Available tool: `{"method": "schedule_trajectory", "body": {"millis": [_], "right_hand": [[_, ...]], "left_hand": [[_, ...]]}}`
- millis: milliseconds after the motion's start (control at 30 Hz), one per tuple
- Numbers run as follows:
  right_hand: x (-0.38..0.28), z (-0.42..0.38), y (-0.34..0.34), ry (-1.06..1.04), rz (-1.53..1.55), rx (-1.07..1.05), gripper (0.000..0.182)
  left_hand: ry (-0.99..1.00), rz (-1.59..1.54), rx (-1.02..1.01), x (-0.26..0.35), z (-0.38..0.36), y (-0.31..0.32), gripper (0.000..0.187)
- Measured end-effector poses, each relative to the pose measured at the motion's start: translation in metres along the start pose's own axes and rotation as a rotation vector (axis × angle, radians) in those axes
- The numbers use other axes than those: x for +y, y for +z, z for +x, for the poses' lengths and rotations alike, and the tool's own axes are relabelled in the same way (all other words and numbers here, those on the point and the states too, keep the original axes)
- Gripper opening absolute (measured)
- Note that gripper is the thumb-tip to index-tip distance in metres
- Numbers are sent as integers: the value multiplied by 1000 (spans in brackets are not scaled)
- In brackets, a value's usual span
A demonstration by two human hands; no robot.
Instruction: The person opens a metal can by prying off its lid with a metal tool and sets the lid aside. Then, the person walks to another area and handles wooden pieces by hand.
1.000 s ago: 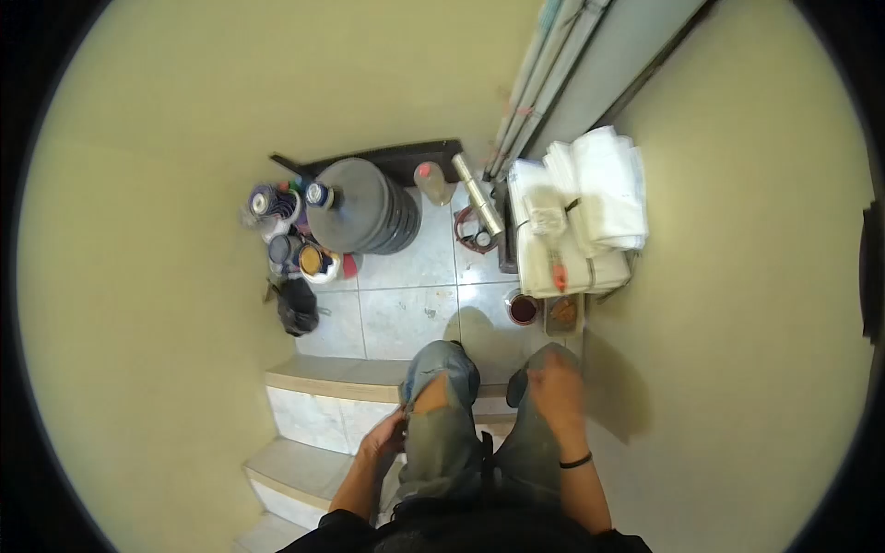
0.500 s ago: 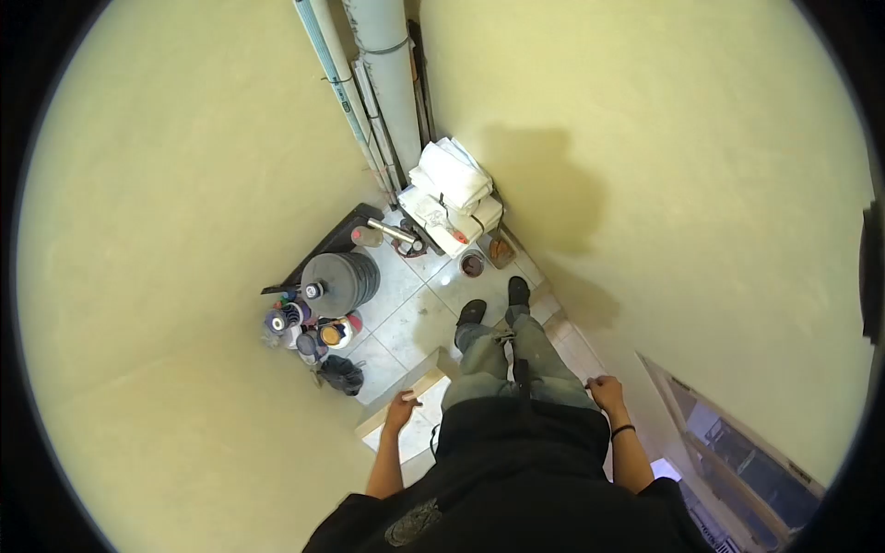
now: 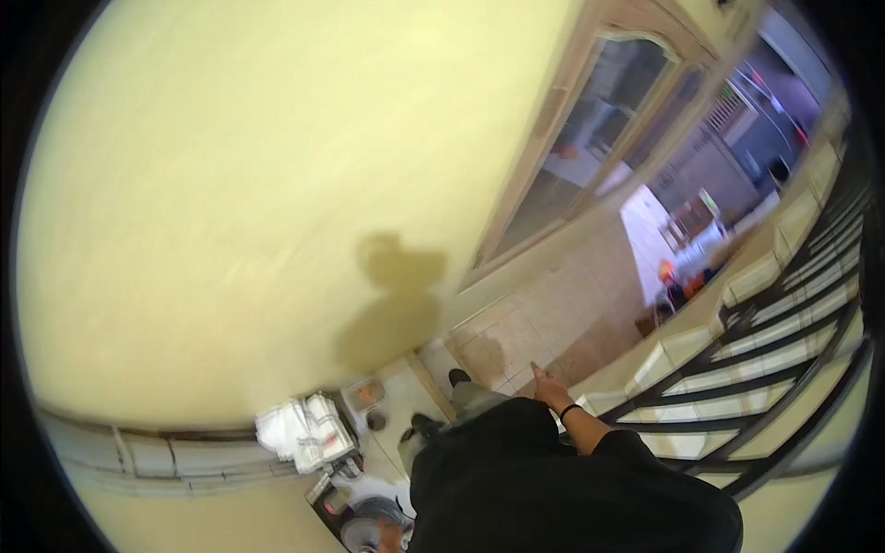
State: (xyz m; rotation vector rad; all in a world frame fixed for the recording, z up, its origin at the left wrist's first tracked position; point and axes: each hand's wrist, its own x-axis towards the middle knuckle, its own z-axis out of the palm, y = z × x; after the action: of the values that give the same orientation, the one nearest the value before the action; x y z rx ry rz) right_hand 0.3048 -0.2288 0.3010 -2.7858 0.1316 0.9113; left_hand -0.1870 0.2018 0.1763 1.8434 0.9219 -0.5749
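Observation:
My right hand, with a dark band at the wrist, hangs out over the tiled floor. A finger points away from the palm and nothing shows in its grasp. Low in the view, my left hand is a small blurred shape beside my black shirt, its fingers unclear. It overlaps the large grey water jug. Farther off lie the stacked white folded sacks, with a round dark pot and a clear tray with orange items near them.
A wooden-framed glass window stands in the yellow wall. Stairs with a black railing rise on the right. Beyond them, a person in orange and other things appear. Grey pipes lie along the lower left.
My view has swung right, from the corner with pipes and containers toward the window and stairs. My feet have stepped around, and my left hand has shifted to the bottom edge.

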Motion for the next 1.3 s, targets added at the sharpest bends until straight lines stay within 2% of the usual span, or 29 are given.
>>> {"method": "schedule_trajectory", "body": {"millis": [33,67,100,167,267,300,333,433,600,667,700,733,800,833,900,933,967,1033,1067,1100,1167,1200,1233,1267,1300], "right_hand": [[2,6,1,-50,113,64,70],[5,14,0,25,50,-156,86],[13,11,7,51,94,-140,86],[40,0,26,164,548,-372,85],[179,116,273,-134,533,13,88],[129,59,157,116,612,-383,87],[111,46,127,167,627,-453,86],[113,44,119,220,699,-489,83],[143,76,140,336,834,-365,78],[178,128,211,355,902,-201,72],[193,157,243,376,940,-45,67],[192,183,236,363,734,136,51],[208,215,200,350,326,116,38],[216,225,179,363,326,180,36],[224,231,129,400,347,231,35],[227,217,65,448,428,143,34],[244,230,64,456,425,134,34],[280,274,69,613,644,200,42],[300,287,59,562,739,75,52],[313,293,57,581,744,60,52],[339,307,37,726,867,84,63],[372,339,70,681,900,-60,73],[393,363,117,673,893,134,68],[413,376,122,714,1083,73,67],[437,399,154,675,1079,42,65]], "left_hand": [[-129,-153,-35,28,24,-14,29],[-158,-214,-61,46,46,-24,29],[-154,-234,-91,66,68,-32,29],[-92,-206,-158,109,104,-36,29],[17,-123,-254,182,150,-34,29],[48,-89,-288,204,168,-29,29],[83,-49,-318,215,191,-22,29],[153,50,-388,274,244,-1,30],[170,211,-423,358,325,43,30],[172,277,-424,389,355,63,30],[177,310,-431,407,369,78,31],[174,332,-441,422,385,94,31],[188,382,-454,449,411,124,31],[203,407,-466,464,423,136,31],[212,440,-491,494,446,158,31],[221,450,-501,510,456,173,31],[222,454,-509,529,464,187,32],[222,464,-525,565,479,224,32],[221,471,-534,583,489,246,32],[220,485,-542,599,501,267,32],[221,508,-575,636,529,320,33],[223,521,-599,656,547,352,33],[227,541,-623,669,565,382,33],[229,555,-647,692,587,421,33],[237,571,-665,712,609,461,33]]}}
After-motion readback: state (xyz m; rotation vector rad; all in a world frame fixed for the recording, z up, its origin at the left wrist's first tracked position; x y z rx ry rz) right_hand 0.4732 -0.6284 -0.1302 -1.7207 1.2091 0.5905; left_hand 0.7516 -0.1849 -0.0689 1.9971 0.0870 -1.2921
